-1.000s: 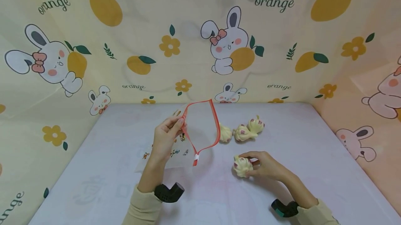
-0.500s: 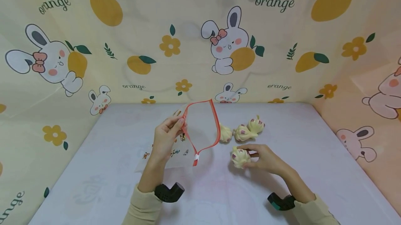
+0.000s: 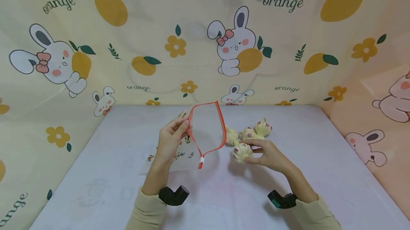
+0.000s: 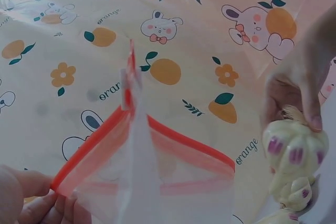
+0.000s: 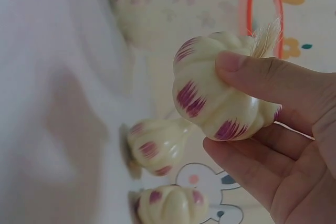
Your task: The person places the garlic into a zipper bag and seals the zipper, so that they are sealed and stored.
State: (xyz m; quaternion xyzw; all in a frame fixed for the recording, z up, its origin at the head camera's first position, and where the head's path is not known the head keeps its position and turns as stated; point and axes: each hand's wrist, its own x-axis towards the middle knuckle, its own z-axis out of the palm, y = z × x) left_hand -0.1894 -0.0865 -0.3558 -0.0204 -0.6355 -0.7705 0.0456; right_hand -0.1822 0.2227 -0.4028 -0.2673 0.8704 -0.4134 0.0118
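Note:
My left hand (image 3: 173, 137) pinches the red-edged rim of a clear zip bag (image 3: 221, 123), whose mouth stands wide apart and faces right. Small coloured figures are printed on the bag's side. In the left wrist view its red zip strip (image 4: 191, 142) rises to a peak, with the thumb and fingers at the lower left corner. My right hand (image 3: 269, 157) grips a cream garlic bulb (image 3: 242, 152) with purple streaks, raised over the table just right of the bag's opening. The right wrist view shows thumb and fingers round this bulb (image 5: 220, 93), its root tuft pointing up.
Behind the held bulb lie more garlic bulbs: one (image 3: 230, 135) partly behind the bag's edge, and two (image 3: 251, 133) (image 3: 263, 127) side by side to its right. A pale cloth (image 3: 109, 159) covers the table, and a printed curtain (image 3: 189, 63) stands behind it.
My right hand has lifted the garlic bulb and carried it forward and a little left, nearer the bag's mouth. The left hand and the bag have stayed in place.

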